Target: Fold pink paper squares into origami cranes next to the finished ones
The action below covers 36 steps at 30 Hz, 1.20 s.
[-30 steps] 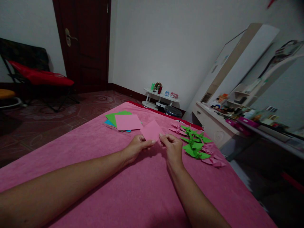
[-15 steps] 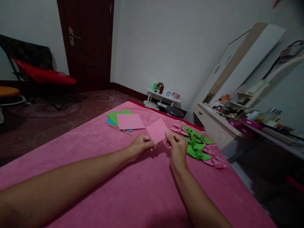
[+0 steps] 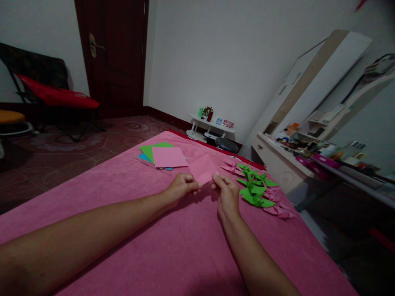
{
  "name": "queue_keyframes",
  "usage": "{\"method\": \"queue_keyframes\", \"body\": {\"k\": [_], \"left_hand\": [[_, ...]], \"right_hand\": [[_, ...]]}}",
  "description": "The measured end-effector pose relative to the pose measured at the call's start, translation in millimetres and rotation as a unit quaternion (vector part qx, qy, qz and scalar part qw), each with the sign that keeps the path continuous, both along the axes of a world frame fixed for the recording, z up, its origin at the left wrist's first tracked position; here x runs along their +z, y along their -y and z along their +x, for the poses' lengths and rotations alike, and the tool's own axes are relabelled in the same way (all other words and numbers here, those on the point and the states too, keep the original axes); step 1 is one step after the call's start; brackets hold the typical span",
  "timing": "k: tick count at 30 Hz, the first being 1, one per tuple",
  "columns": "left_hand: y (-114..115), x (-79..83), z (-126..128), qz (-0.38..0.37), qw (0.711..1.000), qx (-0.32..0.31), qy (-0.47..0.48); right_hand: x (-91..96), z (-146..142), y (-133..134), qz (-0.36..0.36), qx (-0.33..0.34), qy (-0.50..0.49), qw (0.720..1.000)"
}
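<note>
A square sheet of pink origami paper (image 3: 203, 167) is held between my two hands, a corner pointing away from me. My left hand (image 3: 184, 188) pinches its near left edge between thumb and fingers. At its near right edge, the thumb and fingers of my right hand (image 3: 227, 192) close on the sheet. To the right of that hand lie several folded paper cranes, green ones (image 3: 255, 190) and pink ones (image 3: 279, 209). Beyond my left hand rests a stack of coloured paper, with a pink square (image 3: 169, 157) on top of green (image 3: 147, 151) and blue sheets.
A pink cloth (image 3: 138, 255) covers the surface under my hands. At the right stands a dressing table (image 3: 277, 164) crowded with small items. A low white shelf (image 3: 212, 123) is by the far wall, and a folding chair (image 3: 55, 96) with a red cushion stands left.
My right hand has shifted slightly left and nearer my left hand along the paper's edge. The pink sheet has moved a little left with it; my left hand stays nearly in place.
</note>
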<state>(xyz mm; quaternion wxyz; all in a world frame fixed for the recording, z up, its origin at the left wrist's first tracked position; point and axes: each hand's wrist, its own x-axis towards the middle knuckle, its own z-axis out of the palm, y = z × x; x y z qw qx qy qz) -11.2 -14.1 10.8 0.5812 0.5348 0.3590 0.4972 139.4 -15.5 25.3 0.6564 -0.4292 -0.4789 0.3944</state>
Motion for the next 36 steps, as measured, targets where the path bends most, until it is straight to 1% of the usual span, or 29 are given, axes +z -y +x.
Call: {"method": "queue_keyframes", "body": {"k": [2, 4, 6, 8, 10, 12, 15, 17, 22, 25, 27, 30, 33, 36], "left_hand": [[1, 1.0, 0, -0.006, 1.000, -0.011, -0.007], [0, 0.7, 1, -0.012, 1.000, -0.009, -0.006], [-1, -1.1, 2, -0.019, 1.000, 0.007, 0.008], [-3, -3.8, 4, -0.025, 0.999, 0.022, 0.031], [-4, -5.6, 4, -0.034, 0.998, 0.025, 0.041], [-4, -5.3, 3, -0.031, 0.999, 0.012, 0.032], [-3, -1.1, 0, 0.000, 1.000, -0.013, -0.010], [-4, 2.4, -2, 0.020, 0.999, -0.014, -0.034], [-5, 8.1, -3, 0.018, 0.999, 0.029, -0.027], [-3, 8.6, -2, 0.013, 0.999, 0.050, -0.017], [-2, 7.6, -2, 0.014, 0.999, 0.040, -0.005], [-1, 5.8, -1, 0.013, 1.000, 0.008, 0.015], [-3, 4.9, -2, 0.011, 1.000, -0.009, 0.021], [-8, 4.5, -6, 0.029, 0.999, -0.027, 0.027]], "right_hand": [[9.0, 12, -6, 0.012, -0.027, -0.057, 0.998], [14.1, 21, -11, 0.023, -0.066, -0.108, 0.992], [13.3, 23, -12, 0.020, -0.078, -0.116, 0.990], [8.1, 18, -10, -0.012, -0.034, -0.079, 0.996], [2.3, 9, -6, -0.040, 0.036, -0.011, 0.998], [-1.0, 2, -2, -0.037, 0.069, 0.053, 0.996], [0.3, 2, -2, -0.024, 0.059, 0.089, 0.994], [2.9, 6, -3, -0.035, 0.062, 0.089, 0.993], [4.6, 3, 0, -0.102, 0.130, 0.087, 0.982], [3.2, -4, 5, -0.091, 0.147, 0.098, 0.980], [2.3, -6, 7, -0.072, 0.133, 0.105, 0.983], [1.3, -8, 7, -0.052, 0.120, 0.123, 0.984], [1.0, -9, 7, -0.040, 0.127, 0.132, 0.982], [1.3, -9, 8, -0.047, 0.141, 0.121, 0.981]]}}
